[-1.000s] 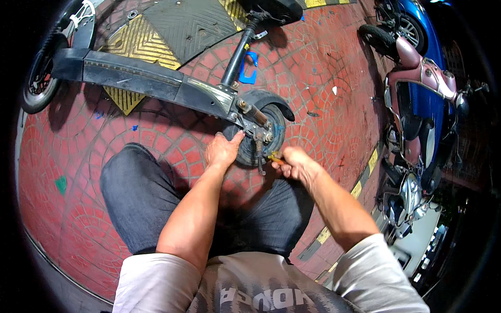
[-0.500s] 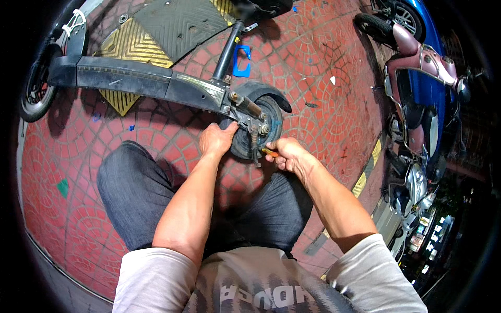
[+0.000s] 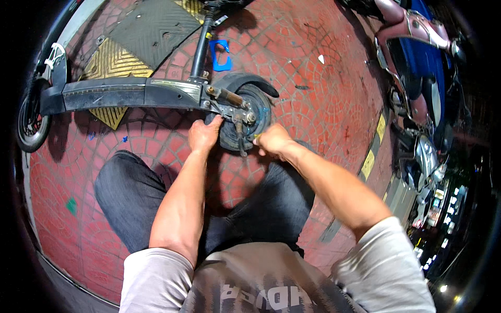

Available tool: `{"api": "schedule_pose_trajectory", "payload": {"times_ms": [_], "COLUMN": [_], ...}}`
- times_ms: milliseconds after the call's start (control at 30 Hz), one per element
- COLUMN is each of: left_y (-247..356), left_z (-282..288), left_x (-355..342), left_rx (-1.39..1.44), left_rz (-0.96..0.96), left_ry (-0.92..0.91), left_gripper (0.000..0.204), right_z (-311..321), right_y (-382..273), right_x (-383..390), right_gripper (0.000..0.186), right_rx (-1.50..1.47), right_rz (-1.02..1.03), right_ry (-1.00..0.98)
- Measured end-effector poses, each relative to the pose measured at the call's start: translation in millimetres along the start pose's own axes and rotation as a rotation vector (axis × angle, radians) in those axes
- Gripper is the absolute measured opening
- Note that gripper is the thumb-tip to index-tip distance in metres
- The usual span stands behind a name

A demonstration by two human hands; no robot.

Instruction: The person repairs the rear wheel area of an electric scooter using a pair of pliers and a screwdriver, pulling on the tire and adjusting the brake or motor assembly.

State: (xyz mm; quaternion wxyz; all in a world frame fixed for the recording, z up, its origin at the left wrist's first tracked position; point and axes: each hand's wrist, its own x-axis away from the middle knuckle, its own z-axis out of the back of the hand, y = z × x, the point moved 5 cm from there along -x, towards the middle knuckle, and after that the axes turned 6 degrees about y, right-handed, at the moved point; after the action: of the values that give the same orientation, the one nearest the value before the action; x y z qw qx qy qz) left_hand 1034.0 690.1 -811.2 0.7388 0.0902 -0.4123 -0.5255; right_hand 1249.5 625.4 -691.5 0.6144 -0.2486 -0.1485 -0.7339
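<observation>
An electric scooter (image 3: 122,93) lies on its side across the paving, a wheel at each end. Closest to me is its black wheel (image 3: 229,137), with a mudguard (image 3: 237,79), a shock absorber (image 3: 227,96) and a hanging spring-wrapped rod (image 3: 240,136) around the axle nut (image 3: 251,118). My left hand (image 3: 203,134) grips the near side of this wheel beside the frame, thumb uppermost and other fingers mostly hidden. My right hand (image 3: 274,142) is closed at the tyre's right edge on a small yellow-and-orange tool (image 3: 256,139), mostly covered by my fingers.
Beyond the deck lies a black-and-yellow rubber ramp (image 3: 151,39), with a blue cut-out piece (image 3: 221,56) near the scooter's stem (image 3: 202,49). A pink motor scooter (image 3: 412,28) and other parked vehicles line the right side. My knees (image 3: 125,182) flank the work area.
The view has shifted, so the scooter sits slightly further left. My right hand has turned over against the tyre, covering more of the yellow-and-orange tool. My left hand keeps its grip.
</observation>
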Motion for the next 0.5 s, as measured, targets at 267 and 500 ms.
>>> {"api": "schedule_pose_trajectory", "payload": {"times_ms": [267, 500], "left_y": [5, -1], "left_z": [-2, -5], "left_x": [2, -4], "left_rx": [0.013, -0.020], "left_rz": [0.002, 0.011], "left_ry": [0.024, -0.005], "left_gripper": [0.085, 0.087], "right_z": [-8, 6], "right_y": [10, -41], "right_x": [-10, 15], "right_gripper": [0.018, 0.021], "right_rx": [-0.712, 0.455], "right_rz": [-0.507, 0.561], "right_ry": [-0.349, -0.129]}}
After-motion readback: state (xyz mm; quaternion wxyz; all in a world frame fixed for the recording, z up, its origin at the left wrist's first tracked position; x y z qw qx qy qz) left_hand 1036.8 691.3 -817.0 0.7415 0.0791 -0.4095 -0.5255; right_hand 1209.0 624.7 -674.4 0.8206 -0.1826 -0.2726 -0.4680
